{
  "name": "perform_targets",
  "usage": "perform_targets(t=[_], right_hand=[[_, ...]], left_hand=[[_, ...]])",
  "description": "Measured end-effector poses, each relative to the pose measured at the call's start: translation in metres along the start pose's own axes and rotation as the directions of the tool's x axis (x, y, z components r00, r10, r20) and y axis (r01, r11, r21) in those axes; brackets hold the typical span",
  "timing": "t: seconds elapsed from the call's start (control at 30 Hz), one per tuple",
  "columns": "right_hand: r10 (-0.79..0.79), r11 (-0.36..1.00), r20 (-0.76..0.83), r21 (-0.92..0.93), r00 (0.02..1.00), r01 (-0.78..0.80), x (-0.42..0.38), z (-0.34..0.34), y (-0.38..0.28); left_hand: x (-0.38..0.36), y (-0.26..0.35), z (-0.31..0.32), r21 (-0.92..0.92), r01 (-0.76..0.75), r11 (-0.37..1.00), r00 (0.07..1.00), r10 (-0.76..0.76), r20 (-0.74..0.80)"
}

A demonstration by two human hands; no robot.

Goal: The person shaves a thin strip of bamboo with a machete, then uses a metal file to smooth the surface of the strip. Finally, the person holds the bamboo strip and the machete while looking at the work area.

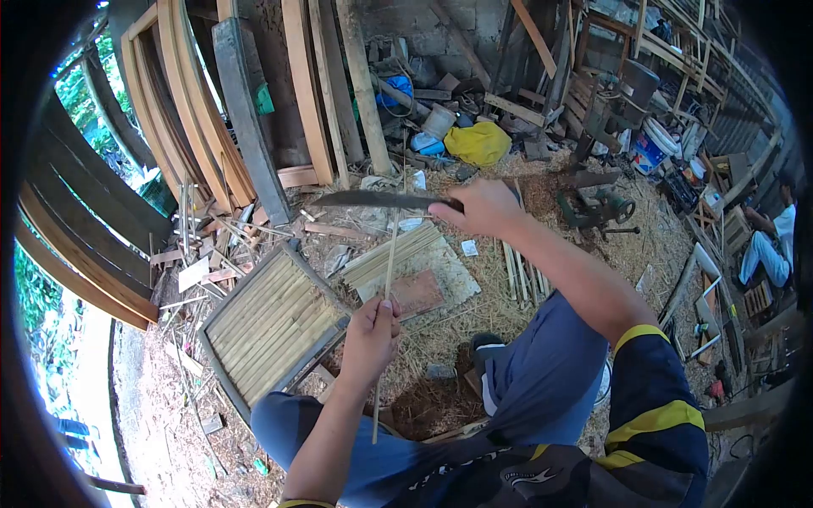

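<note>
Bamboo strip under my blade

My left hand (370,332) pinches a bamboo strip (387,288) upright; my right hand (483,207) grips a machete (373,201) across its top.

Bare sawdust floor (423,406) between knees — slatted frame (271,326) blocks left, bamboo strips (391,254) ahead.

Blade meets bamboo in my feed

My left hand (370,333) grips an upright bamboo strip (388,279); my right hand (483,208) holds a long knife (373,200) across its top; a slatted bamboo panel (269,323) lies beside.
</note>
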State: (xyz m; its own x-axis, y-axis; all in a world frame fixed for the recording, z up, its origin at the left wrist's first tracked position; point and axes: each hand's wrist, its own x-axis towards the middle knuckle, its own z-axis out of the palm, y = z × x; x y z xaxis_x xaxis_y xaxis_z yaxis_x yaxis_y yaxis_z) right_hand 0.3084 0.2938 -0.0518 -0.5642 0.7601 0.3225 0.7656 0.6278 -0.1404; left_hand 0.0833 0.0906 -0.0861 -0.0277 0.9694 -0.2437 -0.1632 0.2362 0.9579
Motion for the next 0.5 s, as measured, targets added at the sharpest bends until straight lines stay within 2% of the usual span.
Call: perform_targets(t=[0.13,0.23,0.33,0.37,0.47,0.5], right_hand=[[-0.007,1.0,0.065,-0.027,0.998,0.009,-0.006,-0.005,0.003],[0.12,0.991,0.064,0.051,0.991,-0.124,0.002,-0.012,0.011],[0.007,0.997,0.037,0.073,0.999,-0.01,-0.009,-0.013,0.002],[0.03,0.998,0.072,0.055,0.997,-0.034,-0.008,-0.016,0.001],[0.249,0.967,0.1,0.026,0.963,-0.253,0.007,-0.012,0.006],[0.264,0.961,0.076,0.068,0.961,-0.269,0.008,-0.011,0.006]], left_hand=[[-0.001,0.001,-0.003,-0.061,0.007,0.998,0.999,-0.004,0.039],[-0.004,0.003,-0.002,-0.007,0.012,1.0,1.0,-0.012,0.014],[-0.007,0.011,0.001,0.024,0.005,1.0,1.0,-0.005,0.007],[-0.006,0.01,0.001,-0.001,0.02,1.0,1.0,-0.02,0.012],[-0.002,0.007,-0.001,-0.076,0.073,0.994,0.997,-0.07,0.041],[-0.001,0.007,-0.001,-0.095,0.095,0.991,0.995,-0.09,0.054]])
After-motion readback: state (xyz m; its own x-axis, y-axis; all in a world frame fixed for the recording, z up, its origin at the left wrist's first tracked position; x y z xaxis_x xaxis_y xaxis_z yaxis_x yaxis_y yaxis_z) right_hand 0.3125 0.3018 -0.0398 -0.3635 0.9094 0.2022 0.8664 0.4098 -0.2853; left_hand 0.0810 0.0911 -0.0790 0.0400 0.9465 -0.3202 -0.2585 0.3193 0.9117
